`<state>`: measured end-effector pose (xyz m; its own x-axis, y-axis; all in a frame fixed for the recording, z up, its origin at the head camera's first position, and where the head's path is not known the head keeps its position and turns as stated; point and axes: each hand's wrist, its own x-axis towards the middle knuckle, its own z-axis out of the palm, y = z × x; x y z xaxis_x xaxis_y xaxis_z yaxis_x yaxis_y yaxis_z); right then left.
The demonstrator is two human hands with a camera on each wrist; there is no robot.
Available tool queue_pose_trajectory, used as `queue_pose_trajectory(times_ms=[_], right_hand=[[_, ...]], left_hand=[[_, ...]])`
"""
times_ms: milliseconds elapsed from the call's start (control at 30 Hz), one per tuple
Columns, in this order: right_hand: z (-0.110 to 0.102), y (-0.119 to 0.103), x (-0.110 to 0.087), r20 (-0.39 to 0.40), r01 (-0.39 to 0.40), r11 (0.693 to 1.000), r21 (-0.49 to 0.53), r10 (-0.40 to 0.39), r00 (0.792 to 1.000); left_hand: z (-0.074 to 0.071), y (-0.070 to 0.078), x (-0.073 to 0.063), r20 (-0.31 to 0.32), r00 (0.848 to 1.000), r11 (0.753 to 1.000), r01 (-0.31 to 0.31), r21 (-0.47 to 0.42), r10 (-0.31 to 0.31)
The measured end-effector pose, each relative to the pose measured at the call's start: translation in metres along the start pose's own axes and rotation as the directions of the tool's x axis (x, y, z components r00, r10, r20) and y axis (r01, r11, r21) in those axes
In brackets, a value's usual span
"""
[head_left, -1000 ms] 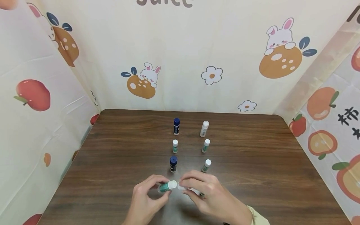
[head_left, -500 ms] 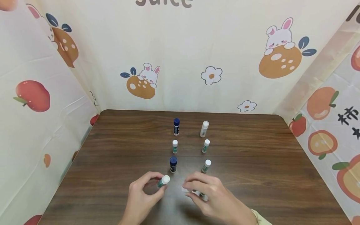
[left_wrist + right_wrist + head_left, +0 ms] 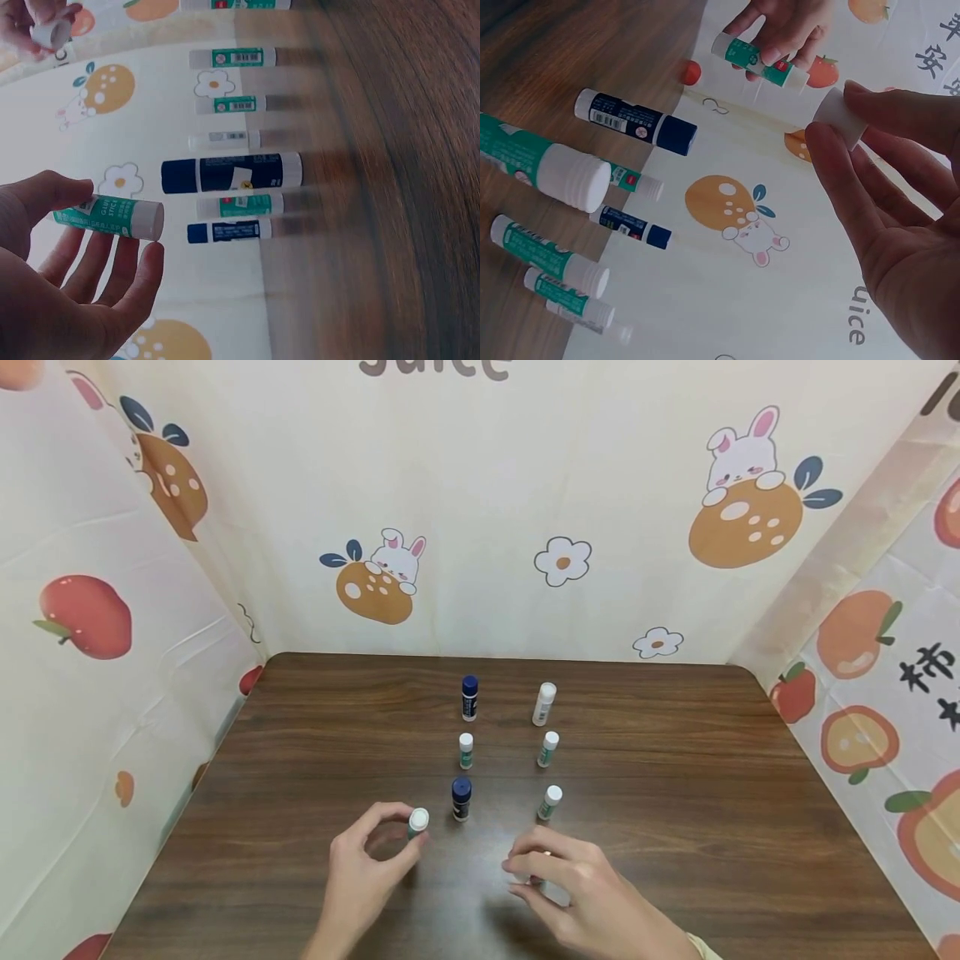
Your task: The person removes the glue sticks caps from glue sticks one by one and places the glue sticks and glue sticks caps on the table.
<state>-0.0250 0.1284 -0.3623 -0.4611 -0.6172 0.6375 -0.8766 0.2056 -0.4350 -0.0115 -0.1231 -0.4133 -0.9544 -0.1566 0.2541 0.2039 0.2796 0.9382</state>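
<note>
The left hand (image 3: 365,864) holds a green glue stick (image 3: 112,216) between thumb and fingers, above the tabletop (image 3: 262,827). The right hand (image 3: 573,881) pinches a white cap (image 3: 840,118), well apart from that stick. Just beyond stand a navy stick (image 3: 461,799) and a white-capped green stick (image 3: 550,802); farther back, four more sticks stand upright in two columns.

Seven glue sticks (image 3: 461,799) stand upright on the brown table (image 3: 675,793), two navy-capped, five white-capped.

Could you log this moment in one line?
left hand: holds green glue stick | right hand: pinches white cap | table: capped tubes standing
</note>
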Motion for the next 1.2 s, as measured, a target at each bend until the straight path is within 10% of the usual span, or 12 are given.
queue_pose_trajectory(times_ms=[967,1200], right_hand=[[-0.007,0.009,-0.040,-0.033,-0.068,0.997,0.037,0.069,0.997],[-0.008,0.013,-0.048,-0.044,-0.056,0.996,0.075,0.060,0.997]], left_hand=[[-0.016,-0.027,0.033,-0.083,0.994,0.997,0.073,-0.006,-0.073],[-0.021,-0.014,0.038,-0.116,0.986,0.992,0.124,0.026,-0.120]])
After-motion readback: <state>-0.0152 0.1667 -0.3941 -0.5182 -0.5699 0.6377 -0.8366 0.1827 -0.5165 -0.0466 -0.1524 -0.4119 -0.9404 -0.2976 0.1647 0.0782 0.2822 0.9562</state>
